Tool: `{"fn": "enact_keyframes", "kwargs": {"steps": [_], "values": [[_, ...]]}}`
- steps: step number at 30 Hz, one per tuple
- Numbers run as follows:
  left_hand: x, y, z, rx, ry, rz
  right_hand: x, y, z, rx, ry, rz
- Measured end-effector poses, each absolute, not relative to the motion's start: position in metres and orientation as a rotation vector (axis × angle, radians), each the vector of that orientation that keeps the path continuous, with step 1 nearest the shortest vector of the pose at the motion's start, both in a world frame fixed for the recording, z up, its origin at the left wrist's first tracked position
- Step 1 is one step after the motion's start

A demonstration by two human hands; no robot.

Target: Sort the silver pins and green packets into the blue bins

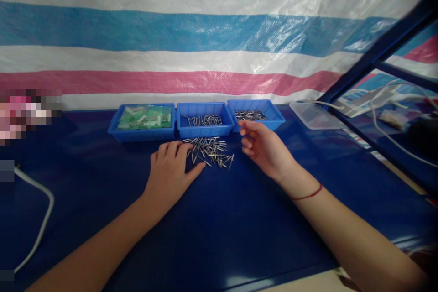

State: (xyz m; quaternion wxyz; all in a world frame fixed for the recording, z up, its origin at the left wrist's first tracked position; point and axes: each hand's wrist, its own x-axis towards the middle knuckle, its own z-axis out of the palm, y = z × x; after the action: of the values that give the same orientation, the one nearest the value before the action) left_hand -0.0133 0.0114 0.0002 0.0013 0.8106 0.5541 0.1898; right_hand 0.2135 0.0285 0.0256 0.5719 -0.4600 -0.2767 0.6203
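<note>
Rivets of slim silvery metal [208, 148] are lying between a spread-fingered left hand [168, 164], resting at their edge, and a half-curled right hand [268, 149], contents unclear; light pinching should be avoiding scatter.

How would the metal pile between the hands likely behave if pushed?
The metal pile would probably scatter, since its pieces lie loose and crisscrossed. Their slim shafts look stiff and may roll; the glossy tabletop may help sliding.

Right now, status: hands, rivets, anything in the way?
Left hand spread at left edge of loose rivets. Rivets heaped before middle bin. Right hand half-curled, partly hiding right bin.
</note>
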Motion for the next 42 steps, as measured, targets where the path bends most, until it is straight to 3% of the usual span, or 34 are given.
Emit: {"fn": "enact_keyframes", "kwargs": {"steps": [6, 15, 21, 29, 42], "values": [[-0.017, 0.016, 0.004, 2.624, 1.670, 0.503, 0.199, 0.017, 0.024, -1.123, -0.955, 1.441], [-0.020, 0.017, 0.002, 2.704, 1.694, 0.373, 0.190, 0.011, 0.019, -1.234, -1.476, 1.149], [-0.017, 0.019, 0.003, 2.441, 1.555, 0.650, 0.187, 0.007, 0.012, -1.232, -1.746, 0.872], [-0.009, 0.009, 0.003, 2.145, 1.187, 0.874, 0.176, 0.001, 0.006, -1.140, -1.571, 1.091], [-0.004, 0.003, 0.007, 2.131, 1.050, 0.880, 0.176, -0.005, 0.014, -1.127, -1.635, 0.924]]}}
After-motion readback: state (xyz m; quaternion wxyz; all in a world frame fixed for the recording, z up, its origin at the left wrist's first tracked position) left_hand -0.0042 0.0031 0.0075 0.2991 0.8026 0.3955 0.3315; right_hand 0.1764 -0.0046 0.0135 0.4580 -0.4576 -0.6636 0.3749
